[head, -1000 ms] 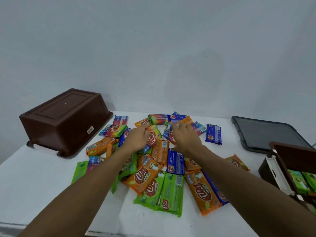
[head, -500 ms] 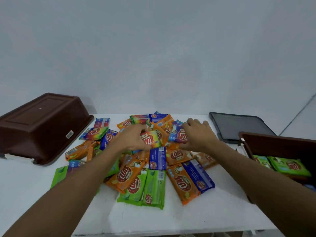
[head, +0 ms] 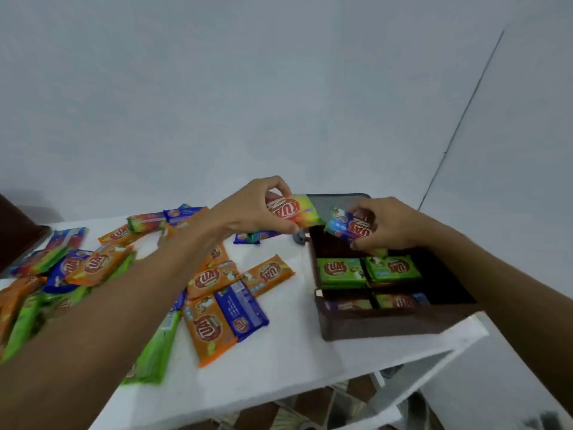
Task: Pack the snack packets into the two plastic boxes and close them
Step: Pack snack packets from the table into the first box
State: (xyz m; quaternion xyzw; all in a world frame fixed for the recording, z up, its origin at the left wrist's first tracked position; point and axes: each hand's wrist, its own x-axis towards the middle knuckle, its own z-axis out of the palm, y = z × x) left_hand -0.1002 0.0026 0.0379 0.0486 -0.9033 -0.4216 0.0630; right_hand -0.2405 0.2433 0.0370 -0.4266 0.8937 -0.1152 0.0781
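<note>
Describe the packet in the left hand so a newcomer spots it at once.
Start at the open brown box on the table's right side. Above its far left corner, the left hand pinches a packet in the air. Unlike the blue packet in the right hand beside it, it fades from red through yellow to green.

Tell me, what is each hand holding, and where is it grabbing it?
The left hand pinches a rainbow packet by one end; the right hand grips a blue packet by one end.

Head-worn view, close above table
</note>
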